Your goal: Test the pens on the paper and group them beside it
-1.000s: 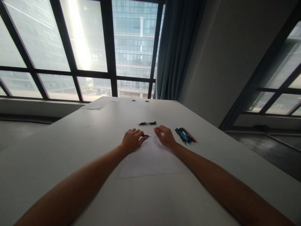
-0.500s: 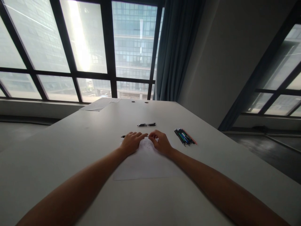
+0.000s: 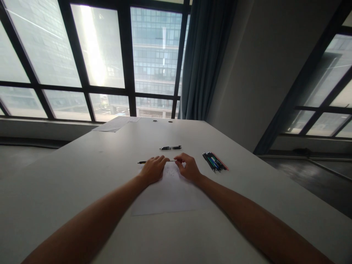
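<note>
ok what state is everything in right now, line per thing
Left hand: closed over the held pen
Held pen: partly hidden, one end showing
Right hand: pinching the thin rod
Thin rod: spanning the gap between hands
Paper sheet: flat, marked near the hands
Loose pen: lying flat beyond the hands
Pen group: lying side by side
Far papers: lying flat
Curtain: gathered in folds

L hand (image 3: pixel 154 169) grips dk pen (image 3: pixel 141 162), one end poking twd table's (image 3: pixel 165 238) left edge; R hand (image 3: pixel 187 167) pinches thin rod (image 3: pixel 171 161) betw. hands. Marked sheet (image 3: pixel 167 198) beneath. Blk pen (image 3: pixel 170 148) just beyond, twd far edge. Pen bundle (image 3: pixel 215 162) twd right edge. Papers (image 3: pixel 111 125) at far-left corner; 2 dk discs (image 3: pixel 155 121) nr far edge.
</note>
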`<control>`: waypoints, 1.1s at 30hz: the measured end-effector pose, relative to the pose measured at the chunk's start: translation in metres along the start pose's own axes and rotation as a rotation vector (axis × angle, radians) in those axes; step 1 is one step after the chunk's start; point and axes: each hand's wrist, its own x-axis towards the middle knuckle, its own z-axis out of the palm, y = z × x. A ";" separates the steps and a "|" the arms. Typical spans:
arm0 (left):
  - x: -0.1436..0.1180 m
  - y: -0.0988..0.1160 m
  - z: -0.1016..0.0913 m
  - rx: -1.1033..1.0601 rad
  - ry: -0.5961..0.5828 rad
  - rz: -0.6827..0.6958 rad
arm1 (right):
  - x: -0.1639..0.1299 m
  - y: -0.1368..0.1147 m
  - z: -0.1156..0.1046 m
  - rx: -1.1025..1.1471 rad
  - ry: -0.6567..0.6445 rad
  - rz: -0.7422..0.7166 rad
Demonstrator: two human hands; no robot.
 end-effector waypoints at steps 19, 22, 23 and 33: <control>0.000 -0.003 0.008 -0.030 0.115 0.000 | -0.001 0.003 0.001 0.032 -0.067 -0.091; 0.000 -0.004 0.009 -0.030 0.129 0.020 | -0.001 0.003 0.001 0.040 -0.058 -0.083; 0.000 -0.004 0.009 -0.031 0.135 0.028 | -0.002 0.003 0.002 0.041 -0.056 -0.084; 0.000 -0.004 0.009 -0.008 0.122 0.033 | -0.002 0.003 0.003 0.038 -0.076 -0.104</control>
